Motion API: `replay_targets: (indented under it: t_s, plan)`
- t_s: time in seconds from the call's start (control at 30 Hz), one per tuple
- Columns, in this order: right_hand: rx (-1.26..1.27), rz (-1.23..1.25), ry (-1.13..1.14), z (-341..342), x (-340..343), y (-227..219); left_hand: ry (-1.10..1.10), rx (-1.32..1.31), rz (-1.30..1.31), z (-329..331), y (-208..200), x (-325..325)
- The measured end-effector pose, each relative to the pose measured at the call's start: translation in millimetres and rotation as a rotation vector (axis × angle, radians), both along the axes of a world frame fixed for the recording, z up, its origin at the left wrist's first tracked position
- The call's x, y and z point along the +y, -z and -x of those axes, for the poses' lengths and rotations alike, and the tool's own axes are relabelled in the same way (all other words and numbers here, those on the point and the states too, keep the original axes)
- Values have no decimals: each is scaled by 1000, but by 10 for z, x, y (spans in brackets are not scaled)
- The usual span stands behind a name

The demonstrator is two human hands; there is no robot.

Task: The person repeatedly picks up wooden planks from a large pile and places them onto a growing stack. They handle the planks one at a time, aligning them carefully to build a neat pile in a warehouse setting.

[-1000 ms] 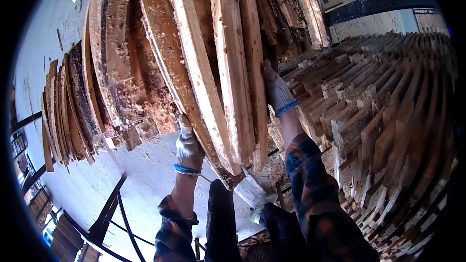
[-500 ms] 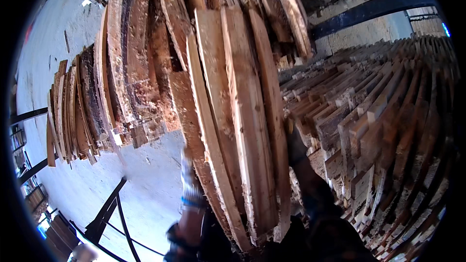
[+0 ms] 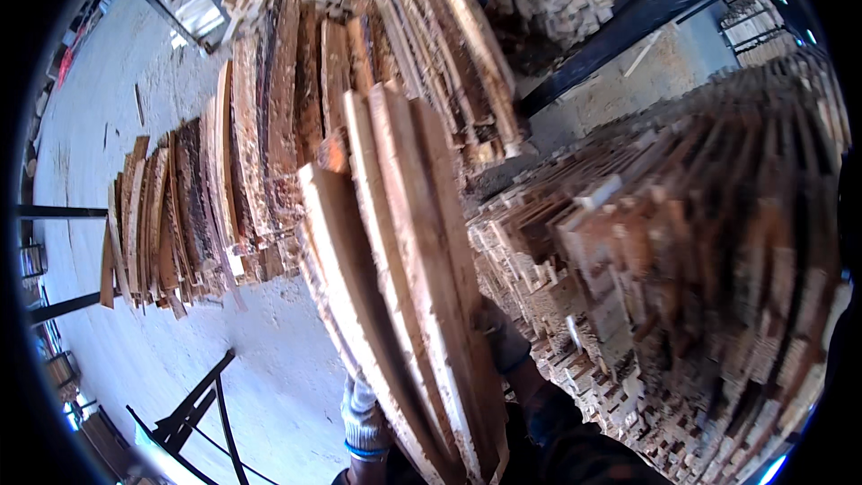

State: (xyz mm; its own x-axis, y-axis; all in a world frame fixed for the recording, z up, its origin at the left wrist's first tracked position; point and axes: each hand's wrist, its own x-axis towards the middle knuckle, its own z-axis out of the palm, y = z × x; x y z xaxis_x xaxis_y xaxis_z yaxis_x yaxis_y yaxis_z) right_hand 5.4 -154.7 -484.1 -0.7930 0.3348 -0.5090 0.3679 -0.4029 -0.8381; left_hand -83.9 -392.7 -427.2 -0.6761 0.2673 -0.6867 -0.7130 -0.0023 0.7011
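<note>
Head view: bundle of long planks (image 3: 404,305) fills middle, running from 12 o'clock down to 6 o'clock. Left hand (image 3: 364,413) in white glove under planks at 7 o'clock, touching them; fingers hidden, cannot tell how curled. Right hand (image 3: 498,341) in grey glove at 5 o'clock, pressed on plank edge; fingers blurry, grip unclear. Stacked wood pile (image 3: 682,287) at 3 o'clock. Leaning boards (image 3: 197,207) at 9 o'clock.
</note>
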Motion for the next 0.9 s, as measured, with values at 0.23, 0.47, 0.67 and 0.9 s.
replay_targets:
  t_s: [0.23, 0.47, 0.67, 0.9]
  plan:
    - [313, 0, 95, 463, 101, -2081, -77, 158, -457, 350, -1366, -161]
    - [544, -144, 293, 422, 850, -4304, 315, 1254, -168, 1501, -2517, 593]
    - [695, -350, 660, -731, 1134, -5706, 860, -109, -1334, 1241, -4238, 2576]
    - [-387, -742, 1015, -2017, 1183, -6237, 1081, -159, -1069, -521, -4564, 4188]
